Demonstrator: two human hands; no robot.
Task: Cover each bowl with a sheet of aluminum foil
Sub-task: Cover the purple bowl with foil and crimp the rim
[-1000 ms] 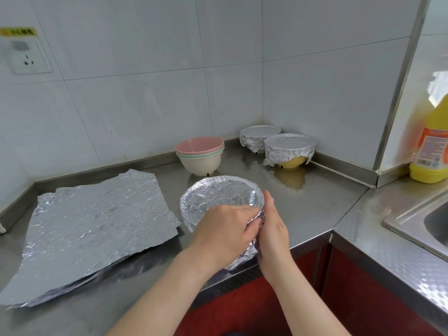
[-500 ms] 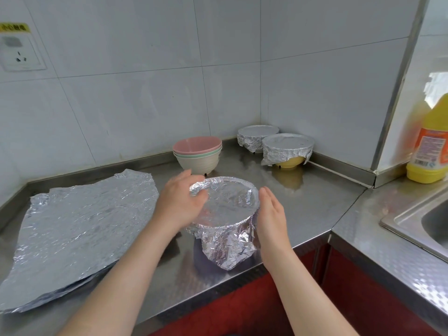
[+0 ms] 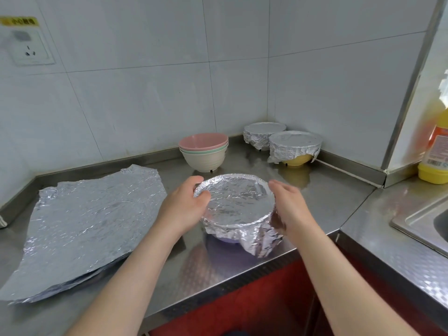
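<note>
A foil-covered bowl (image 3: 238,204) is on the steel counter (image 3: 322,197) near its front edge, with a bit of purple bowl showing under the crumpled foil skirt. My left hand (image 3: 184,209) grips its left rim, thumb on top of the foil and fingers curled behind. My right hand (image 3: 291,209) lies flat against the right side, its fingers fairly straight and pressing the foil to the wall. A stack of flat foil sheets (image 3: 89,221) lies to the left. Three bare stacked bowls (image 3: 203,151), pink on top, stand behind.
Two foil-covered bowls (image 3: 264,133) (image 3: 294,146) sit in the back corner, the nearer one yellow. A yellow bottle (image 3: 436,154) stands at the right by a sink (image 3: 426,221). A wall socket (image 3: 29,48) is at the upper left.
My left hand moved from the bowl's near side, beside the right hand, round to the left rim. My right hand slid along the right side. The foil now hugs the rim more closely.
</note>
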